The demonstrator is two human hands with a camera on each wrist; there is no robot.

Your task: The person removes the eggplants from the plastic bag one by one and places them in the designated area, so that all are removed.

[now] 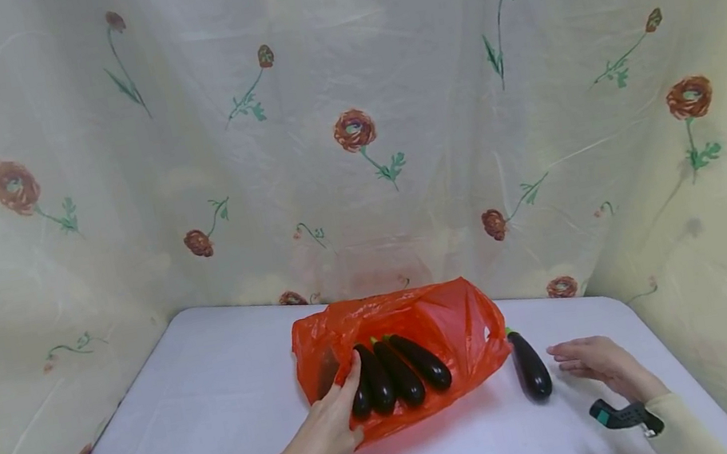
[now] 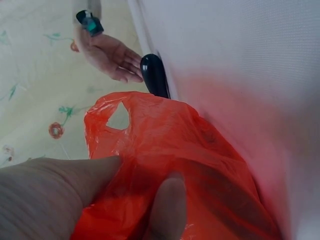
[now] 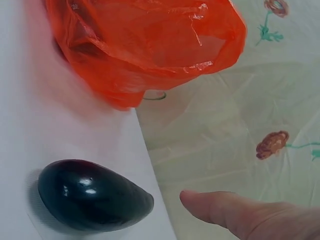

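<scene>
A red plastic bag (image 1: 462, 355) lies on the white table with its mouth toward me, and several dark eggplants (image 1: 400, 375) show side by side inside it. My left hand (image 1: 329, 428) grips the near left edge of the bag's opening; in the left wrist view the thumb and a finger press into the red film (image 2: 145, 145). One more eggplant (image 1: 531, 366) lies outside, just right of the bag, its green stem end pointing away from me. My right hand (image 1: 599, 361) hovers beside it with fingers extended, holding nothing; the right wrist view shows a gap between fingertip (image 3: 192, 200) and eggplant (image 3: 92, 196).
White tabletop (image 1: 218, 398) stretches left of the bag and in front of it. Behind and on both sides hangs a pale sheet (image 1: 437, 189) printed with brown-red flowers, close to the table's far edge. Dark straps with devices sit on both wrists.
</scene>
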